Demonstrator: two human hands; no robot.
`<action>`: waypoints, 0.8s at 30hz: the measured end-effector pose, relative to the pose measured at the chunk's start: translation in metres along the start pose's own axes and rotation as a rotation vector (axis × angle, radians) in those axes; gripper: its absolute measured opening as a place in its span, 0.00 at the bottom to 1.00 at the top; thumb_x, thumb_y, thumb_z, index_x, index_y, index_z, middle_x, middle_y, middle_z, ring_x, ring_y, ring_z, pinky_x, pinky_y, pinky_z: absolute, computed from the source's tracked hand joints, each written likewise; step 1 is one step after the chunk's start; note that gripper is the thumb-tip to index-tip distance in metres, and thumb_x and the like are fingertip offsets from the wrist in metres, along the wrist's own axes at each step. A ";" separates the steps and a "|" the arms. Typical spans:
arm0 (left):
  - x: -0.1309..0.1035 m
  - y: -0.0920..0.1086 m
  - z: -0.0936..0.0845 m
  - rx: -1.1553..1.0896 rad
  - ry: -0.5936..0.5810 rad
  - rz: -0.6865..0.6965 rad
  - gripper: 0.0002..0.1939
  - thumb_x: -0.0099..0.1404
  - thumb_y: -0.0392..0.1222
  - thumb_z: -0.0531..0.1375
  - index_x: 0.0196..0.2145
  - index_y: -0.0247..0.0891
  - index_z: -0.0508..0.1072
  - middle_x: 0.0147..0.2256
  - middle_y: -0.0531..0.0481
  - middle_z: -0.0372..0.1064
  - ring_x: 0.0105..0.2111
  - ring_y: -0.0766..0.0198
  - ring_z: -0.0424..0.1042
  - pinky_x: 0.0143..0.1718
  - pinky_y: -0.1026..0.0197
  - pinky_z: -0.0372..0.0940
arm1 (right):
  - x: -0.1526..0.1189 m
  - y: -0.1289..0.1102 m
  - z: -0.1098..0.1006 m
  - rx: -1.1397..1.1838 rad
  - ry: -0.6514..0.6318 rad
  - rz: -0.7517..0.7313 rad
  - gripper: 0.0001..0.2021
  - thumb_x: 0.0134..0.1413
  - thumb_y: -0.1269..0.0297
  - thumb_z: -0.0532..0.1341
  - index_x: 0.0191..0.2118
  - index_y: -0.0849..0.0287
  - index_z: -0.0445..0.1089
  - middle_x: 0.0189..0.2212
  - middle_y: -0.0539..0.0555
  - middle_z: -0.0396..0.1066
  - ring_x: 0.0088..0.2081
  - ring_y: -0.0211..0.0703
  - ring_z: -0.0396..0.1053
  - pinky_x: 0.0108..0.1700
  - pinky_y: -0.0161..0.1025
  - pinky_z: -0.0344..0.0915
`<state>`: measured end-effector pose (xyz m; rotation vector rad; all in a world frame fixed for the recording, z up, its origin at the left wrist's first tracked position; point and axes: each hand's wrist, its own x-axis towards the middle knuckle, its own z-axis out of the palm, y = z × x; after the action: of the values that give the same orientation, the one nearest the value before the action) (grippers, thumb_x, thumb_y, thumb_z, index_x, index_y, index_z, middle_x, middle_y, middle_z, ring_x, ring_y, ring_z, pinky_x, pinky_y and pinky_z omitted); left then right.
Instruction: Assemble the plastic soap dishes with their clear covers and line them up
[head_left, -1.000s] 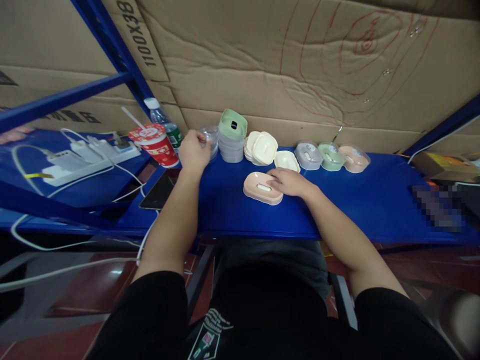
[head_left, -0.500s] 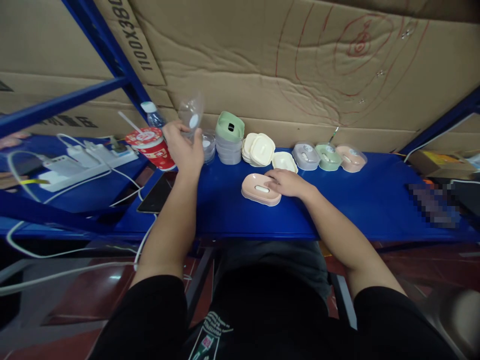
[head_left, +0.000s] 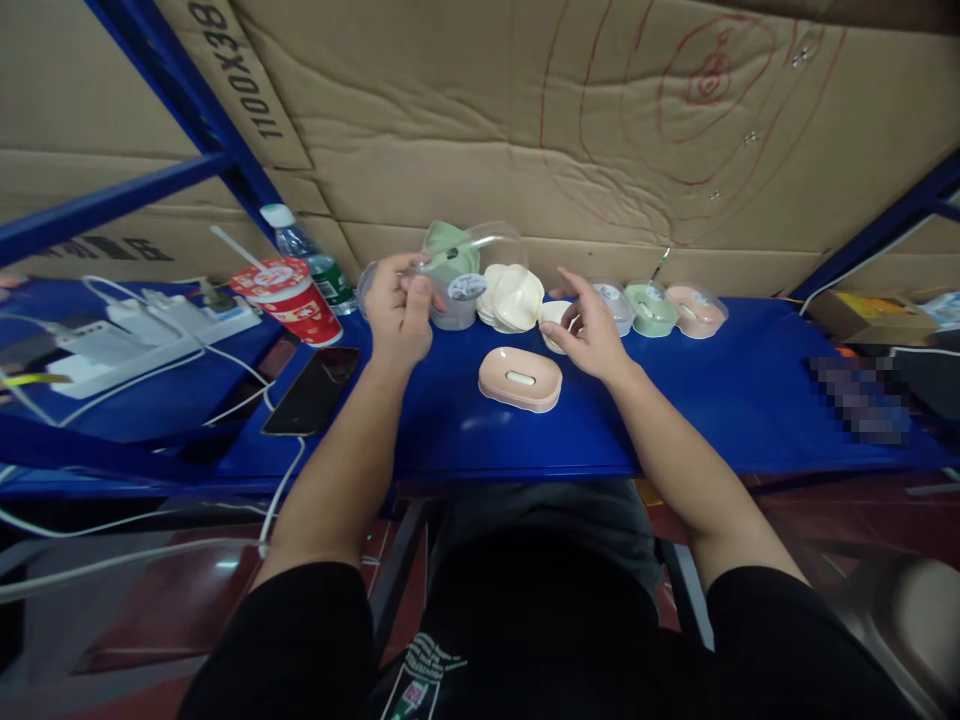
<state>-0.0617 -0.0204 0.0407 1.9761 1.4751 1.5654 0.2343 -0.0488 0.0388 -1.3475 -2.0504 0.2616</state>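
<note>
My left hand (head_left: 401, 308) grips a clear plastic lid (head_left: 499, 237) with a pale round sticker, held in the air before the green and cream pieces. My right hand (head_left: 589, 325) hovers with its fingers apart and holds nothing, close to a single cream tray (head_left: 553, 318). On the blue table below both hands lies a pink oval box (head_left: 519, 378) with a white insert in its top slot. A green piece (head_left: 442, 250) sits on a stack of clear containers, partly seen through the lid. Beside it stands a pile of cream trays (head_left: 511, 298).
Grey (head_left: 615, 308), green (head_left: 649, 310) and pink (head_left: 699, 310) lidded boxes line the back. On the left are a red cup (head_left: 292, 305) with a straw, a water bottle (head_left: 319, 265), a phone (head_left: 313, 390) and a white power strip (head_left: 150, 345) with cables. Cardboard (head_left: 420, 130) rises behind.
My left hand has swung the clear lid right, away from the cup and bottle. My right hand has let go of the pink box and lifted up and right.
</note>
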 end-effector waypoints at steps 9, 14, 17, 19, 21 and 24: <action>-0.013 0.011 0.030 -0.281 -0.530 0.024 0.27 0.77 0.65 0.52 0.51 0.39 0.74 0.25 0.53 0.69 0.26 0.61 0.69 0.33 0.57 0.68 | 0.005 0.008 0.000 0.291 -0.042 0.057 0.28 0.61 0.33 0.62 0.44 0.57 0.74 0.27 0.51 0.71 0.29 0.42 0.66 0.35 0.41 0.66; -0.016 0.009 0.034 -0.150 -0.649 0.033 0.24 0.78 0.61 0.51 0.44 0.39 0.74 0.26 0.52 0.71 0.28 0.60 0.71 0.35 0.57 0.67 | 0.007 0.012 0.001 0.243 -0.224 0.008 0.27 0.60 0.36 0.66 0.46 0.58 0.74 0.23 0.47 0.68 0.28 0.42 0.65 0.34 0.39 0.60; -0.016 0.012 0.031 0.071 -0.669 0.071 0.25 0.79 0.59 0.48 0.42 0.40 0.77 0.31 0.47 0.77 0.34 0.54 0.76 0.40 0.54 0.68 | 0.005 0.012 0.004 0.239 -0.286 0.015 0.25 0.65 0.36 0.61 0.41 0.57 0.73 0.23 0.48 0.69 0.28 0.42 0.66 0.34 0.38 0.59; -0.015 0.015 0.028 0.202 -0.686 0.086 0.26 0.79 0.57 0.47 0.42 0.40 0.78 0.36 0.43 0.80 0.39 0.50 0.78 0.43 0.52 0.68 | 0.004 0.011 0.005 0.242 -0.333 0.040 0.25 0.67 0.36 0.60 0.40 0.57 0.73 0.23 0.48 0.70 0.27 0.41 0.67 0.33 0.38 0.58; -0.015 0.018 0.027 0.291 -0.706 0.082 0.26 0.79 0.57 0.46 0.44 0.41 0.80 0.40 0.41 0.81 0.43 0.47 0.79 0.45 0.51 0.68 | 0.003 0.009 0.005 0.222 -0.363 0.048 0.25 0.68 0.37 0.59 0.41 0.57 0.74 0.23 0.49 0.71 0.28 0.41 0.68 0.32 0.38 0.58; -0.015 0.018 0.028 0.360 -0.741 0.065 0.28 0.79 0.58 0.45 0.47 0.42 0.80 0.43 0.40 0.82 0.47 0.45 0.80 0.47 0.50 0.69 | 0.002 0.005 0.005 0.173 -0.380 0.036 0.22 0.71 0.42 0.58 0.44 0.58 0.75 0.24 0.49 0.73 0.28 0.41 0.70 0.33 0.37 0.59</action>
<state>-0.0275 -0.0300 0.0327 2.4257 1.4155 0.4638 0.2348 -0.0434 0.0336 -1.3037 -2.2473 0.7427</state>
